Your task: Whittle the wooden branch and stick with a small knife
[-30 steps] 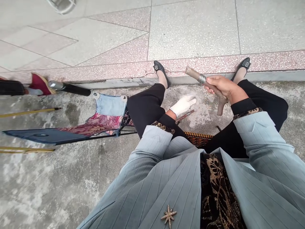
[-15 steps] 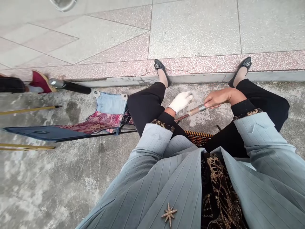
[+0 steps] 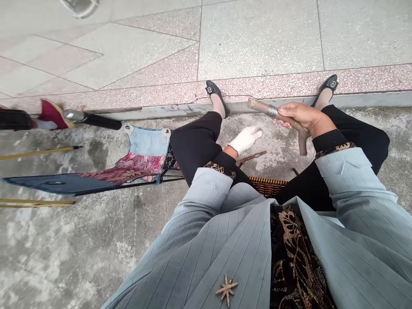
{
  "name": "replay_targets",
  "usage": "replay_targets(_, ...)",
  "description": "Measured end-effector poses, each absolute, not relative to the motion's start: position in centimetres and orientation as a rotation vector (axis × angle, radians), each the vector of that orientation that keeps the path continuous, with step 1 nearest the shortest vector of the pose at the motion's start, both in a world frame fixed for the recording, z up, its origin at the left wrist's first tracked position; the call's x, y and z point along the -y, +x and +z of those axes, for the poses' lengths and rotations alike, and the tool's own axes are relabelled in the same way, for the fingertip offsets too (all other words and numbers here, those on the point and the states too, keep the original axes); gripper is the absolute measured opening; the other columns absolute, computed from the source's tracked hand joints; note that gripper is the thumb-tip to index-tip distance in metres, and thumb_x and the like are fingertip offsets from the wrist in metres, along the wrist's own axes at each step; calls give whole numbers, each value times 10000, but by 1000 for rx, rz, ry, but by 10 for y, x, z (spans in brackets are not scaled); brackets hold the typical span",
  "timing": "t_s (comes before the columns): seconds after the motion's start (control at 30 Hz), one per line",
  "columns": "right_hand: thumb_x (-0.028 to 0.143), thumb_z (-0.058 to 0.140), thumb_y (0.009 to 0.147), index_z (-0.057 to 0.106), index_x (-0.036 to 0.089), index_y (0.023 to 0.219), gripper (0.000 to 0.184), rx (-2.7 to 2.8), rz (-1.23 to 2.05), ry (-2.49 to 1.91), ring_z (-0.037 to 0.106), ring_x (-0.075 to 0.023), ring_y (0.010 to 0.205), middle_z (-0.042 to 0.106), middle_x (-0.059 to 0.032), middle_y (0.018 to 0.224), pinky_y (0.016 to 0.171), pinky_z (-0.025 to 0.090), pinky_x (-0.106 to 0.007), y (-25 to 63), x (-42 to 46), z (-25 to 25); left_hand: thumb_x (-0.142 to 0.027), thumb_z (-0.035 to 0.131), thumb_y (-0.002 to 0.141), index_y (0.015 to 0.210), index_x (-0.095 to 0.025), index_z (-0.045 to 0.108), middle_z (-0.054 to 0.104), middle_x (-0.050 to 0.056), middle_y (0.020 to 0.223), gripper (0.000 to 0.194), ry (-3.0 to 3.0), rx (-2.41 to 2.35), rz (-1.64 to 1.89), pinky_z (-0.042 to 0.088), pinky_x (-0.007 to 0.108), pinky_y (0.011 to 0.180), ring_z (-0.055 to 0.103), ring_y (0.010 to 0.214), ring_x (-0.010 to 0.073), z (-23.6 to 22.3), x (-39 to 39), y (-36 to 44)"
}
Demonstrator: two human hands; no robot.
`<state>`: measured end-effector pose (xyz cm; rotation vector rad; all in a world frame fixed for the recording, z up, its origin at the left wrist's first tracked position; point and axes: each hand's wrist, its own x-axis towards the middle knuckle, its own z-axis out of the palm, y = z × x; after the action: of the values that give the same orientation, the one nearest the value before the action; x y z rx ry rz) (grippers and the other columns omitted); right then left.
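Observation:
My right hand [image 3: 298, 115] is bare and wrapped round a crooked wooden stick [image 3: 259, 105]. Silvery wire is wound about the stick in front of my fingers. One end points up and left; the bent end comes out below my palm. My left hand [image 3: 246, 139], in a white knit glove, is closed low between my knees, and anything inside its fingers is hidden. Just below the glove shows a thin reddish-brown rod [image 3: 252, 157], partly covered by my left forearm.
A woven wicker seat or basket edge [image 3: 268, 185] shows between my thighs. On my left stands a folding chair [image 3: 141, 161] with patched fabric. Beyond it are yellow poles [image 3: 40, 152], a dark tube [image 3: 104, 120] and another person's red shoe [image 3: 51, 113]. A raised tiled step [image 3: 264, 88] runs ahead.
My right hand has lifted and tilted the stick, its free end swinging up and away from the rod. My left hand has stayed low, shifting only slightly.

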<state>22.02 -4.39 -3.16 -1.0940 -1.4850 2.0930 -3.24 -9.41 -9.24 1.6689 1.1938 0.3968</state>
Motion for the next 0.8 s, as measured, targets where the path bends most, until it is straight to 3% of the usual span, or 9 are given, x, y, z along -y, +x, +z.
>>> replay_targets(0.07,685,857,824,605,157,929,594,1531,2224,-930,517,-99,580,598,-14,744,514,447,-223,225,46,-28,-332,514,1005,881,-155,647,642,21,760,254,1669,-1230,386,454,274,706,553,687,150,-96,90,-34)
replay_targets(0.17,678,826,864,611,136,901,584,1681,2366,-762,524,-90,568,566,3,709,534,464,-220,226,49,-26,-240,529,966,875,-160,637,658,32,795,162,1646,-1318,418,480,289,775,593,753,166,-99,84,-33)
replay_targets(0.37,728,750,894,633,138,775,613,2125,2501,-812,487,-92,556,569,-1,673,553,404,-241,207,54,-33,-227,528,961,758,-186,557,639,29,788,209,1741,-1347,418,471,300,817,591,800,178,-85,82,-36)
replay_targets(0.47,563,710,992,602,155,706,510,2449,2345,-1232,463,-112,540,534,-3,597,559,375,-264,197,56,-36,-256,508,976,798,-182,587,651,33,810,208,1826,-1334,403,457,306,830,583,806,180,-80,87,-38)
replay_targets(0.6,359,621,1075,585,162,729,400,2507,1761,-1926,470,-136,550,573,-45,614,575,377,-303,194,50,-37,-316,478,1004,843,-178,627,618,13,739,259,1732,-1236,421,442,288,725,555,691,157,-82,95,-34)
replay_targets(0.7,399,549,1110,572,176,813,373,2256,1539,-1967,501,-143,606,606,-59,718,610,419,-303,199,43,-36,-352,496,1007,865,-174,631,572,-12,684,264,1627,-1138,404,410,262,628,511,600,130,-83,98,-29)
replay_targets(0.8,515,556,1099,566,193,871,395,1818,1736,-1669,492,-134,608,583,-40,743,579,436,-277,207,42,-32,-310,504,1005,853,-170,616,561,-14,689,235,1545,-1105,379,391,244,591,494,573,109,-83,98,-28)
